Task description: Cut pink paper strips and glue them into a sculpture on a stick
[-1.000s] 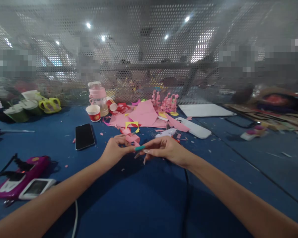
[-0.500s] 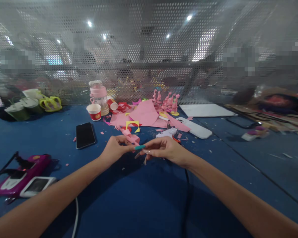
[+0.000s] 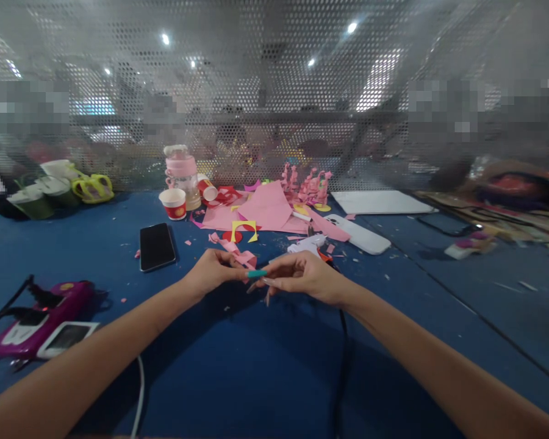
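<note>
A folded, twisted strip of pink paper point(image 3: 243, 256) sticks out from the fingers of my left hand point(image 3: 215, 272), which pinch it. The left thumb carries a long teal nail that points right. My right hand point(image 3: 304, 277) meets it, fingertips pressed close to that thumb and the strip's near end. Whether the right fingers grip the paper is hidden. Just beyond the hands lie a yellow paper cutout point(image 3: 251, 225) and a white glue gun point(image 3: 307, 245) with an orange part.
Behind are pink paper sheets point(image 3: 268, 204), standing pink paper pieces point(image 3: 311, 186), a paper cup point(image 3: 172, 204) and a bottle point(image 3: 183, 174). A black phone point(image 3: 157, 247) and purple power strip point(image 3: 41, 329) lie left, a white phone point(image 3: 363, 236) right. A perforated screen point(image 3: 265, 91) rises behind.
The far end of the pink strip has shifted a little left and shows more of its length. Both hands stay nearly in place, fingertips together.
</note>
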Motion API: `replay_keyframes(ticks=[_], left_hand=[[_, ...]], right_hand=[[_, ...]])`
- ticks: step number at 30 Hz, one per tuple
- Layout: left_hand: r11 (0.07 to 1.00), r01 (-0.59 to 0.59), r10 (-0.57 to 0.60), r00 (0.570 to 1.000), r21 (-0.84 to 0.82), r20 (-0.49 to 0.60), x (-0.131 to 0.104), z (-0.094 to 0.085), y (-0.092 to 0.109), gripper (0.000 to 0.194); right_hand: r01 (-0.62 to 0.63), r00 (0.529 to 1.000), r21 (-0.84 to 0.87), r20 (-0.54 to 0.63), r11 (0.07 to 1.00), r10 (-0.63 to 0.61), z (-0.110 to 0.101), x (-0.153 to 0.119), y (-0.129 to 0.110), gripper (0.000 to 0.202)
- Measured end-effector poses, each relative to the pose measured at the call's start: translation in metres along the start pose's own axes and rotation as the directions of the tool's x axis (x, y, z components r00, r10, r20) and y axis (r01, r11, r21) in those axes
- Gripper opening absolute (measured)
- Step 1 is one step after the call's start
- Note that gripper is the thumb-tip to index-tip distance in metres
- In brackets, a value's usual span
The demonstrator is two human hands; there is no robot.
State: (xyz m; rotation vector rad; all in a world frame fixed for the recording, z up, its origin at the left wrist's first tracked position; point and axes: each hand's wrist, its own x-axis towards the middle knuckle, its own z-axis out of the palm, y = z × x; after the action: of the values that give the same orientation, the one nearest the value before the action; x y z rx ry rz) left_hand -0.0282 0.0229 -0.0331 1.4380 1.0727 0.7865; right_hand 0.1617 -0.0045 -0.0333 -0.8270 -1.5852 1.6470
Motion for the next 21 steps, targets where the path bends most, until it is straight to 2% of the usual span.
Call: replay_keyframes(ticks=[9,14,19,21], left_hand=[[0.999,0.013,-0.014,1.0,0.039,0.009,0.0007,-0.0016,-0.0012,0.012],[0.999,0.003,-0.003,1.0,-0.036,0.011,0.001,-0.0013,0.0008,0.013],[0.953,-0.058,0.015,0.99,-0.297,-0.143,0.0018,0.004,-0.0002,0.044],[0.908,-0.054,-0.012,0.988,-0.415,-0.154,0.0007,0.0074,-0.0007,0.057]], right_hand=[[-0.013,1.0,0.004,-0.013,1.0,0.013,-0.0004,-0.0002,0.0022,0.02],[-0.038,0.999,0.086,-0.03,0.996,0.041,-0.0019,0.0006,0.0019,0.02],[-0.027,0.995,0.254,-0.091,0.967,0.052,-0.0035,0.0036,0.0064,0.019],[-0.014,0.993,0.314,-0.107,0.949,0.05,-0.0006,0.0052,0.0087,0.021]])
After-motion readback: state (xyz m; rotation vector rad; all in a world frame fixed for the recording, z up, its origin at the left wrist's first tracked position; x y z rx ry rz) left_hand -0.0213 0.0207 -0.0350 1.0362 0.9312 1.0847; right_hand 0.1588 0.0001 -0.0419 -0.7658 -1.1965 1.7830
